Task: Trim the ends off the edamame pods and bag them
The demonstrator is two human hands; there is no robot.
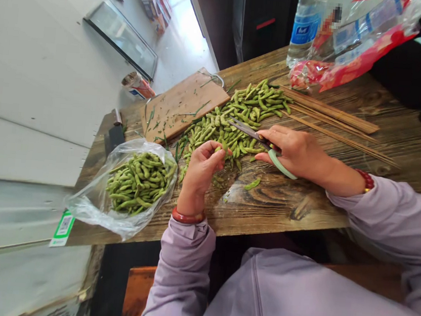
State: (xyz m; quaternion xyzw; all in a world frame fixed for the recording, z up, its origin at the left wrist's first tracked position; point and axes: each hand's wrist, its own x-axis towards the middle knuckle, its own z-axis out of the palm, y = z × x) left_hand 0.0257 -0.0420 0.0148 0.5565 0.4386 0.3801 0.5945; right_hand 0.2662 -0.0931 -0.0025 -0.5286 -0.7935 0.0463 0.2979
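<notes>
My left hand (204,166) pinches a green soybean pod (223,148) between thumb and fingertips, in front of a heap of loose pods (213,128). Just to the right, my right hand (289,147) is closed around a pair of scissors (248,130) with pale green handles. Their blades point left over the heap, apart from the pod I hold. One single pod (252,184) lies on the wood below the scissors, beside a wet patch. A clear plastic bag (166,193) full of pods sits left of my left wrist.
Behind the heap lies a wooden cutting board (186,103) with green scraps on it. Bamboo skewers (333,115) are spread at the right on the wooden table (314,203). A water bottle (305,28) and red plastic packaging (369,56) stand at the far right. A dark knife (114,136) lies behind the bag.
</notes>
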